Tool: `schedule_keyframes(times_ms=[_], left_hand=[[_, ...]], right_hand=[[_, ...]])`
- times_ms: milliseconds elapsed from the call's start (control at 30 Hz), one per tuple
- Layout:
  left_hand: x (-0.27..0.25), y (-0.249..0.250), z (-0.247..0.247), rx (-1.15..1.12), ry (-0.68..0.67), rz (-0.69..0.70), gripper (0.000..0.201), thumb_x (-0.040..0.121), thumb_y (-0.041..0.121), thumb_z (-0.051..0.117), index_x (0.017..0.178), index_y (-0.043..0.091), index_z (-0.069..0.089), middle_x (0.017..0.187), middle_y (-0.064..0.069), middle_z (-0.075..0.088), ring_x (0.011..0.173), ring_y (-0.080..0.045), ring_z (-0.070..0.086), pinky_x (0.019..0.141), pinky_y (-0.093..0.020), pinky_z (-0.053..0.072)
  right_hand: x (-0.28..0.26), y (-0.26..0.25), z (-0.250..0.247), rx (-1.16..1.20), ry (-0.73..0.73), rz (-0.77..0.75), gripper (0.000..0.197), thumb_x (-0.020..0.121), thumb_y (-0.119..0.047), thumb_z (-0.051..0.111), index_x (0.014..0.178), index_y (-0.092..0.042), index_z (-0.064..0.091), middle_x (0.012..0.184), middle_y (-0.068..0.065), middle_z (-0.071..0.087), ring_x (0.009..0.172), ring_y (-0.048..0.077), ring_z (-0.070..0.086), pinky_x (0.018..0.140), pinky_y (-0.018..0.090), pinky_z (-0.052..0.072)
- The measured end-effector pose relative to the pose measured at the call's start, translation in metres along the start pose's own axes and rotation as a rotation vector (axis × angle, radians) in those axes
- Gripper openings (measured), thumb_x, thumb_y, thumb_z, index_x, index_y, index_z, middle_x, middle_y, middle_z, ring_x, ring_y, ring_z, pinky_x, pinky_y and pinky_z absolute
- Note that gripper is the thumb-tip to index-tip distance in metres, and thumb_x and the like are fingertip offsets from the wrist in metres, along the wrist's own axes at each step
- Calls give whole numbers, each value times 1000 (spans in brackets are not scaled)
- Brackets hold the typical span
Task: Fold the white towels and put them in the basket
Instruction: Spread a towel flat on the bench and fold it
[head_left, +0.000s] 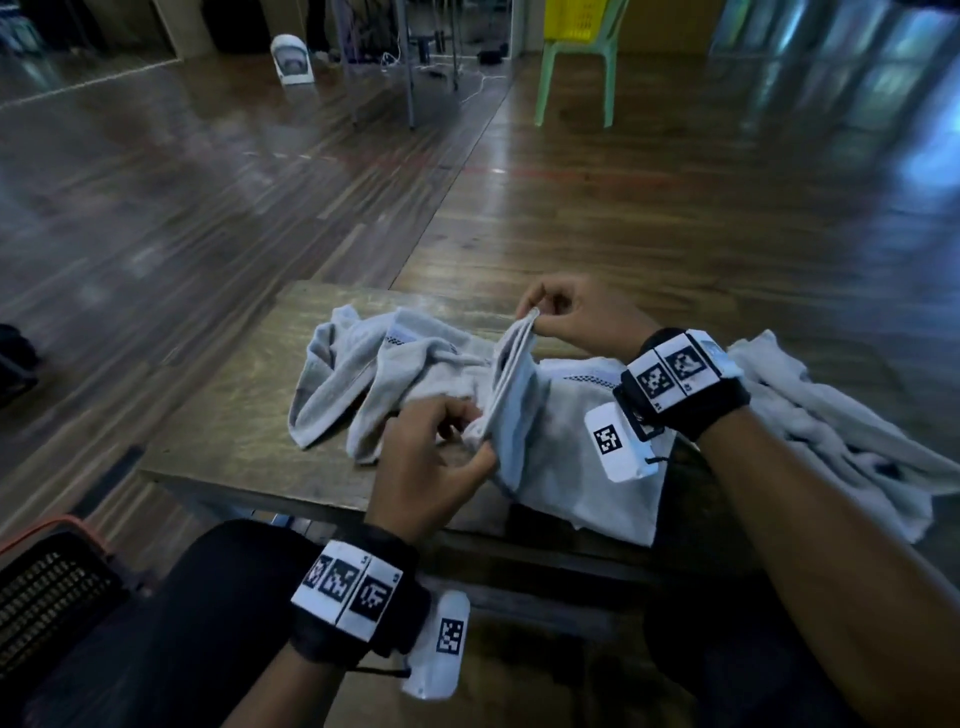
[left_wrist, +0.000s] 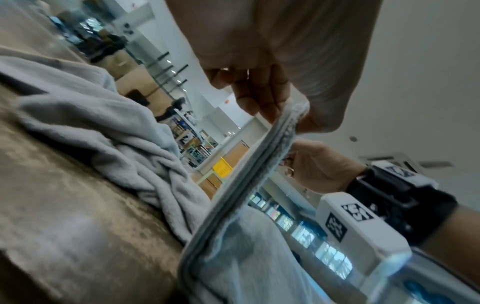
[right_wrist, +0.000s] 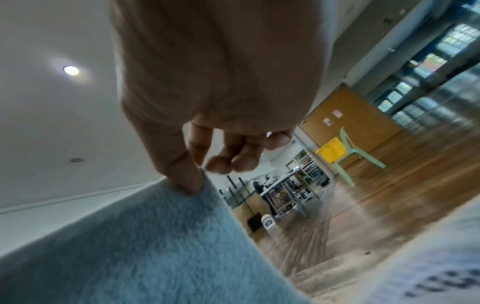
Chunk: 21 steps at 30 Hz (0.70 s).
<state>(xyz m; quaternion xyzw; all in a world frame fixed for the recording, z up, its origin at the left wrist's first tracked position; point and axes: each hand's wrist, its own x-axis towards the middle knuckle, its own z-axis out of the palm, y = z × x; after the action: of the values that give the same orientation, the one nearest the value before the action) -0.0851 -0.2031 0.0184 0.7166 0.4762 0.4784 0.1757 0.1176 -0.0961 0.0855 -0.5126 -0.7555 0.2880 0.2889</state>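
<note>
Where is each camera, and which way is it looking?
Head: worn on the head, looking forward and down at the table, the towel and both hands, left hand and right hand.
Left wrist: on the left wrist, looking along the left hand up the towel's edge to the right hand.
Right wrist: on the right wrist, looking past the right hand's fingers over the towel.
Shared: all three show the towel; each also shows the green chair.

White towel (head_left: 524, 415) doubled, edge taut above table; crumpled towels (head_left: 363, 374) left; black basket (head_left: 47, 592) on floor.
</note>
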Motion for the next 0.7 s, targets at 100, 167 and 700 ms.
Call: schedule_keyframes(times_ms=[100, 167, 700], left_hand=[[-6, 13, 23, 36, -87, 122, 17, 65, 24, 65, 80, 16, 61, 77, 8, 60, 70, -10, 52, 65, -34, 45], [-13, 19, 41, 49, -127, 164, 17, 64, 26, 64, 79, 18, 62, 76, 11, 60, 70, -13, 54, 65, -36, 43], [-53, 32, 151, 504, -461, 392, 24, 52, 31, 66, 74, 26, 60, 71, 10, 58, 72, -18, 52, 66, -31, 25]], right_hand=[[-27, 19, -23, 90, -75, 61, 16, 83, -6, 61, 79, -21, 63, 72, 12, 56, 64, 14, 49, 62, 24, 40], [-47, 32, -35, 181, -86, 111, 22, 85, 6, 52, 77, -12, 61, 74, 9, 59, 66, 11, 53, 63, 18, 44], [-115, 135, -37, 59, 36, 274, 14, 86, -7, 62, 98, -4, 58, 79, 1, 57, 70, 10, 51, 65, 12, 42]])
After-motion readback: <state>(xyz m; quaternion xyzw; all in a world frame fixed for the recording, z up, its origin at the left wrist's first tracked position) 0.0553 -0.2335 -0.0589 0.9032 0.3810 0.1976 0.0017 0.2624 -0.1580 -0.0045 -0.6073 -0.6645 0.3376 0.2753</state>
